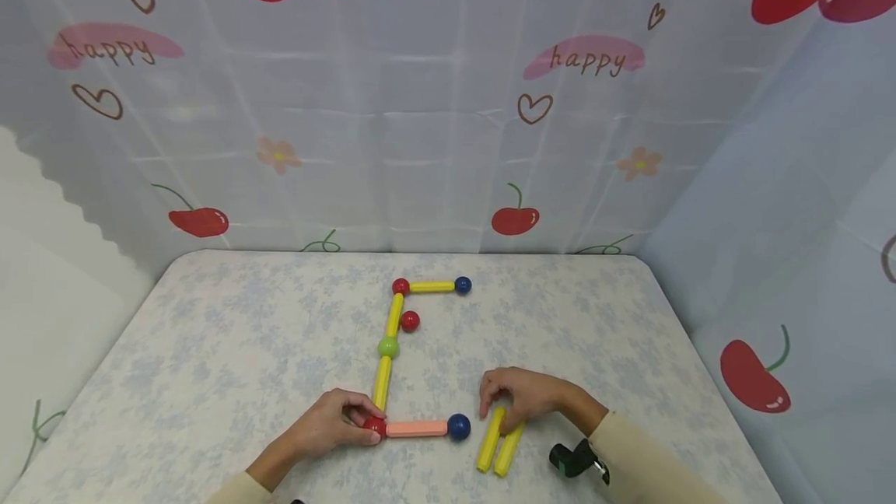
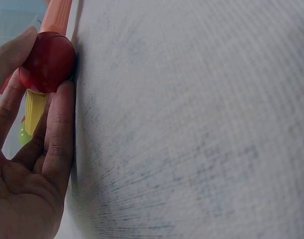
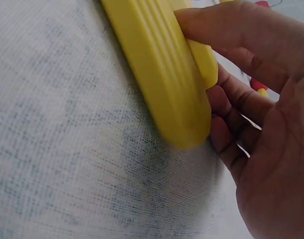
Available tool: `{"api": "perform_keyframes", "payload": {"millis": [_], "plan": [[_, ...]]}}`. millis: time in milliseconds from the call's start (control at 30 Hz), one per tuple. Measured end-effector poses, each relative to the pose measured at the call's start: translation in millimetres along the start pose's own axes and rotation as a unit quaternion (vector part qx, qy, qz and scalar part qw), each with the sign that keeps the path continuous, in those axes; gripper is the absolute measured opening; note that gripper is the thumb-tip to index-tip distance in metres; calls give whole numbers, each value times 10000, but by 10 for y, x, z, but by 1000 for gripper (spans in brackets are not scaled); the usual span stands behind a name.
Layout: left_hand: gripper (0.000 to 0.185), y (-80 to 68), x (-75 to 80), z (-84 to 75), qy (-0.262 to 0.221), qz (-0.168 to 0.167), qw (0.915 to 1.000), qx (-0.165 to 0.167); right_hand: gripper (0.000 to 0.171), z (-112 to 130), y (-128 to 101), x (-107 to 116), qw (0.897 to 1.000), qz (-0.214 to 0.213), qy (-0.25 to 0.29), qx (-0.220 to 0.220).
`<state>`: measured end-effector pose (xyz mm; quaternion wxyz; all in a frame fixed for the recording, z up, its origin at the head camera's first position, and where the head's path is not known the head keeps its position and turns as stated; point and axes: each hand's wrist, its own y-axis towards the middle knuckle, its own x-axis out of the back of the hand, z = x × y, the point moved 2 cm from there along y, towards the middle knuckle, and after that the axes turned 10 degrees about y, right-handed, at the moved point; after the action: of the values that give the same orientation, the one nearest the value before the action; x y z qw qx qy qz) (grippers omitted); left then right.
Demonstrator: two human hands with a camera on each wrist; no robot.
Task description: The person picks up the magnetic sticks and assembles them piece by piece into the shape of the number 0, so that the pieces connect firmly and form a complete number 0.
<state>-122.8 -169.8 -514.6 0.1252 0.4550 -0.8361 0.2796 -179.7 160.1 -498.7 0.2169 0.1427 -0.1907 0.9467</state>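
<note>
Pinching red ball (image 2: 50, 62) with left hand (image 1: 336, 420). With right hand (image 1: 530, 395), holding yellow rods (image 1: 488, 446) pointing away, right of near blue ball (image 1: 458, 427).

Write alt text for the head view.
A person's left grip pinches a red ball at the near corner of a C-shaped chain of balls and sticks on a patterned table; the right grip touches a pair of yellow sticks. A loose red ball lies within the C, and a cherry-print backdrop hangs behind.
</note>
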Motion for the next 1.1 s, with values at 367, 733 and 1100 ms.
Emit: {"api": "perform_keyframes", "payload": {"millis": [367, 733, 1100], "plan": [[31, 10, 13, 14, -98, -7, 9999, -75, 21, 7, 35, 29, 9973, 15, -686, 255], [33, 20, 0, 26, -110, 9, 9999, -42, 14, -31, -135, 97, 9976, -250, 344, 542], [31, 7, -7, 22, -98, 0, 9999, -96, 32, -48, -13, 73, 9833, -1245, 1327, -60]]}}
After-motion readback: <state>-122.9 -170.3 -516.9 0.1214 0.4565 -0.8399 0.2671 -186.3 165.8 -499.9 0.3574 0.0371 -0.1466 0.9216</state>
